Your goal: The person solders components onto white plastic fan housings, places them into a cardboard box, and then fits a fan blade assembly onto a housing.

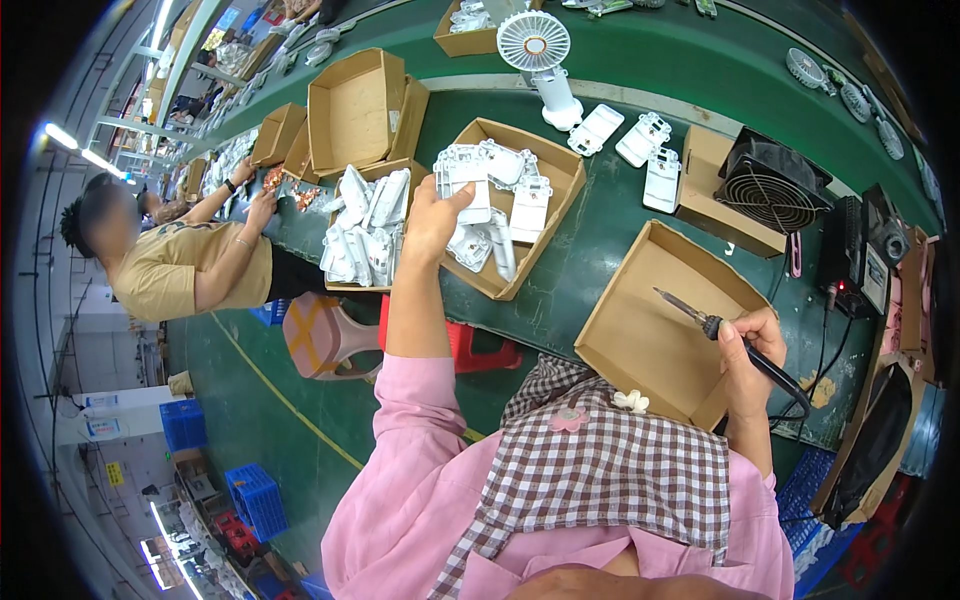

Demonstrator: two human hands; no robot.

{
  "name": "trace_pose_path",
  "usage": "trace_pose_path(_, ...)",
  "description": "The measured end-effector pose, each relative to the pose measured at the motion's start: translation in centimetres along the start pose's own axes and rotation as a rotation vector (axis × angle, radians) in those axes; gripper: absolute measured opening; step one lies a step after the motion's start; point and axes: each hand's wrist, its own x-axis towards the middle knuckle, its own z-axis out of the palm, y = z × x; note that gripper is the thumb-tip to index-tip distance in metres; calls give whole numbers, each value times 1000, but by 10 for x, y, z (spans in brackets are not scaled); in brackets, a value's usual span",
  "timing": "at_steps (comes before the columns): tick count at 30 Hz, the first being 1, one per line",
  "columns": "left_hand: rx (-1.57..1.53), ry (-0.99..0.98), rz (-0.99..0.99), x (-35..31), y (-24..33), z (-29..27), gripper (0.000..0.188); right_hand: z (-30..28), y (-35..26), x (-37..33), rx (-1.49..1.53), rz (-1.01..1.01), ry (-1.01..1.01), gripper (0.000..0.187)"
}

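My left hand (433, 218) reaches over the left edge of a shallow cardboard box (566, 190). Its thumb presses on a white plastic housing part (466, 172); the other fingers are mostly hidden. More white housings, one of them a flat piece (530, 208), lie in that box. In my right hand (754, 365) is a soldering iron (745, 351) with a black handle, its metal tip pointing up and left. Beneath the tip sits another cardboard tray (668, 312) with its bare bottom showing.
A box of white handle-shaped parts (366, 232) stands left. Behind are a white handheld fan (540, 60) and several loose housings (640, 140). On the right are a black cooling fan (765, 185) and a black soldering station (850, 255) with cables. A co-worker (190, 255) works at far left.
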Motion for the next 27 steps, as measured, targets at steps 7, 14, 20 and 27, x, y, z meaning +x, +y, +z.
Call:
trace_pose_path(7,-415,-155,-39,-32,20,22,41,0,2,0,-3,-21,2,19)
trace_pose_path(14,-154,-291,-116,-40,16,13,53,-1,3,-2,14,-36,45,19)
trace_pose_path(20,276,-460,-82,-49,8,4,76,-3,4,-2,35,-38,45,19)
trace_pose_path(27,313,-669,14,-37,2,-2,87,-1,8,6,48,-57,60,18)
